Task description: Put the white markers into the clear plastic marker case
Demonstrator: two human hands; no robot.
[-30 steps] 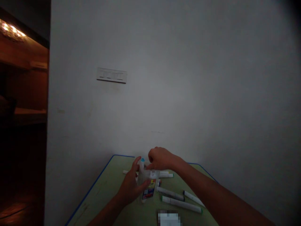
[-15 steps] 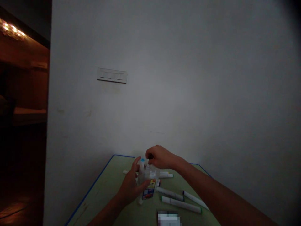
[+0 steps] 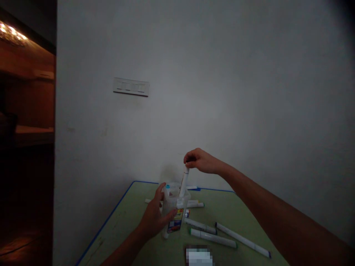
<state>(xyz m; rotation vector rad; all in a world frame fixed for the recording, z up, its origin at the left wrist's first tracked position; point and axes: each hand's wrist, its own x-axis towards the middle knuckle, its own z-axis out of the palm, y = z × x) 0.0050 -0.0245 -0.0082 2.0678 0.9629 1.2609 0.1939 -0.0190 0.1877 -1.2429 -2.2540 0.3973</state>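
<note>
My left hand (image 3: 155,214) wraps round the near left side of a clear plastic container (image 3: 180,203), which bears a colourful label (image 3: 175,221). A marker with a light blue end (image 3: 167,187) stands inside it at the left. Above the container, my right hand (image 3: 198,160) pinches the top of a white marker (image 3: 184,181), which is slightly tilted. The lower end of that marker is within the container's opening. Behind the container's clear wall, its contents show only dimly.
Several white markers lie on the green table (image 3: 119,218): a green-ended marker (image 3: 213,238), a dark-ended marker (image 3: 244,240) and others by the container. A pixelated object (image 3: 199,256) is at the near edge. The wall (image 3: 222,92) with a switch plate (image 3: 131,87) rises behind.
My right hand has risen and moved a little right, and a white marker now shows beneath its fingers. My left hand keeps its hold on the container.
</note>
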